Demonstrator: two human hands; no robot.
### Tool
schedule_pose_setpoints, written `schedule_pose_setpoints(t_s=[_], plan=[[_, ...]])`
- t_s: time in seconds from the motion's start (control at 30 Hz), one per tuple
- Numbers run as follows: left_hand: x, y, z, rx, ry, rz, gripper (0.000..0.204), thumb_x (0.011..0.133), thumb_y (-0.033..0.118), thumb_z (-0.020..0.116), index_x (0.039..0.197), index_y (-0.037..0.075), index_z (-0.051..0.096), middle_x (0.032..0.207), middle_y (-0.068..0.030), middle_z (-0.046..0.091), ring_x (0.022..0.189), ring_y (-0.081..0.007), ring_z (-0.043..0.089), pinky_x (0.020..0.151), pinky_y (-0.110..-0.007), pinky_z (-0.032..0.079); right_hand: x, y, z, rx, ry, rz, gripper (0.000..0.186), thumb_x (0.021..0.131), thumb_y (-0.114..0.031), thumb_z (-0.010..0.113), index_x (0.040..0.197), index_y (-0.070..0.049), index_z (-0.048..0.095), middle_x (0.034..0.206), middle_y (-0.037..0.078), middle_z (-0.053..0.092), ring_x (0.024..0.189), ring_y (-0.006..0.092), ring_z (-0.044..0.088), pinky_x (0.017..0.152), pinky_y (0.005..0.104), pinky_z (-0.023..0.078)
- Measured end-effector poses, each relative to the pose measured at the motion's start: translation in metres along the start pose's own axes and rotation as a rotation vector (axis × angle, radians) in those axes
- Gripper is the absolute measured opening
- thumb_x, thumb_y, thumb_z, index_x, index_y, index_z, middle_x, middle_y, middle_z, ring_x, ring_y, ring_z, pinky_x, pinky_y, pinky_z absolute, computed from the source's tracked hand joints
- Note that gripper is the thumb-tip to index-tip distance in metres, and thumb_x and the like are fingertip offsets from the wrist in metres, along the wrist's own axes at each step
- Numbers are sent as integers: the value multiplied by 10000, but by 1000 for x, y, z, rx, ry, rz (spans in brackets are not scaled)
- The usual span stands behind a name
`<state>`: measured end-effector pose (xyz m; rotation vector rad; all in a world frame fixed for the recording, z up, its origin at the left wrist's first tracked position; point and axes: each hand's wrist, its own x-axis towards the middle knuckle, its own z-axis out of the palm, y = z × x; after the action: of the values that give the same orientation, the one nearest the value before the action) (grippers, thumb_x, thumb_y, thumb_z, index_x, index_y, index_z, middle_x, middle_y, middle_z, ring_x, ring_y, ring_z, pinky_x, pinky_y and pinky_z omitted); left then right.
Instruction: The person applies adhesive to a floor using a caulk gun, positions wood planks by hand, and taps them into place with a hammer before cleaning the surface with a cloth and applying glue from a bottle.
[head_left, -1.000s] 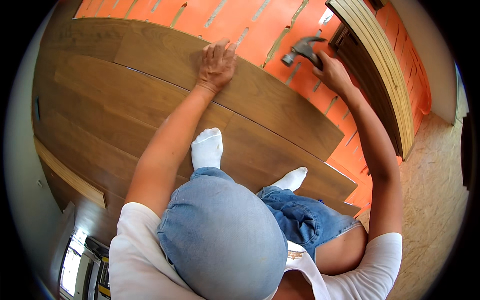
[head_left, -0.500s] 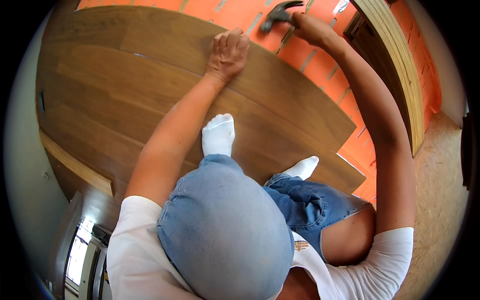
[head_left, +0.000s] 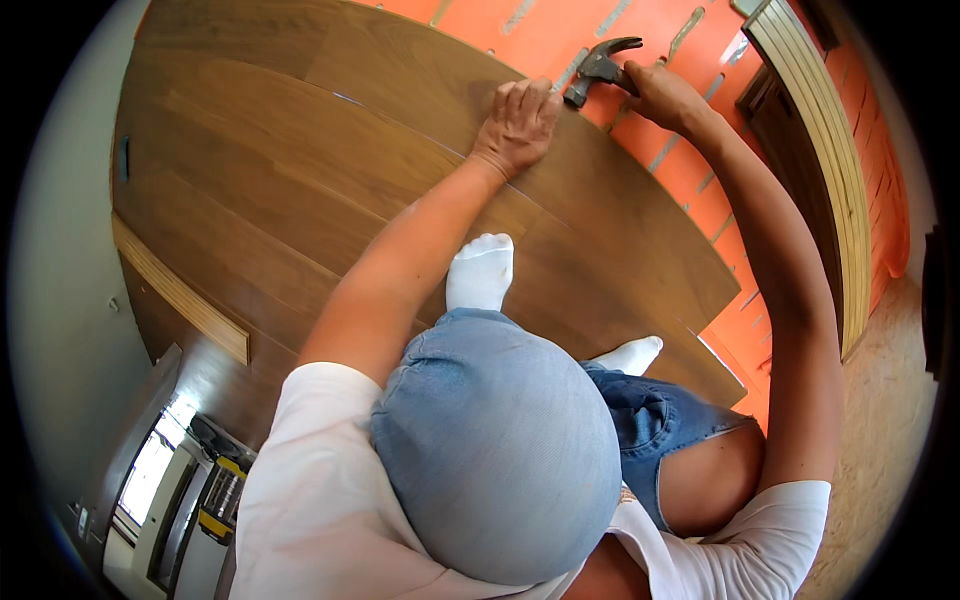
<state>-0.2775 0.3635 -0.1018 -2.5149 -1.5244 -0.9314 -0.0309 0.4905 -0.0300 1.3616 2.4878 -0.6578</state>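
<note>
My left hand [head_left: 518, 128] is closed over the far edge of a brown wooden floorboard [head_left: 640, 195], knuckles up and fingers bent at the rim; the fingertips are hidden. In my right hand [head_left: 665, 97] is a claw hammer [head_left: 602, 66], gripped by its handle. The hammer's head lies just right of my left fingers, close to the board's edge, with the claw pointing away to the right. Whether its face touches the edge I cannot tell. Beyond the edge lies orange underlay [head_left: 540, 35] with grey slots.
More laid boards [head_left: 250, 150] stretch left, under my socked feet [head_left: 480, 272]. A stack of planks [head_left: 812, 130] stands on the right, beside bare tan flooring [head_left: 880, 420]. One light-edged plank [head_left: 180, 290] lies near the left wall. A black-and-yellow case [head_left: 222, 495] is at lower left.
The hammer's head has come nearer to my left hand and the board's edge. My left hand keeps its place on that edge while the whole view has shifted.
</note>
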Motion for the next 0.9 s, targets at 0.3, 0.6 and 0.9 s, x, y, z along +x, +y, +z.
schedule_pose_setpoints(t_s=[0.3,0.6,0.9], plan=[[1,-3,-3,11,-67,-5,289,893,155,612,1171,110,549,1211,-101,530,1156,-276,528,1011,-426,398,3,-1,1,31,23,21,328,864,-143,699,1138,-14,571,947,248,709,903,444,685,763,549,521],[-2,1,-8,102,-50,10,279,909,202,545,1164,97,582,1255,-108,565,1186,-280,519,1077,-424,354,7,-8,0,76,-42,110,326,842,-124,723,1113,-22,572,914,249,703,904,450,684,759,547,527],[3,2,-14,53,-16,-11,288,890,164,581,1164,76,572,1230,-110,561,1138,-269,538,1043,-417,378,4,-18,-1,61,64,120,234,836,-103,674,1008,-14,542,839,254,682,823,450,678,721,547,521]])
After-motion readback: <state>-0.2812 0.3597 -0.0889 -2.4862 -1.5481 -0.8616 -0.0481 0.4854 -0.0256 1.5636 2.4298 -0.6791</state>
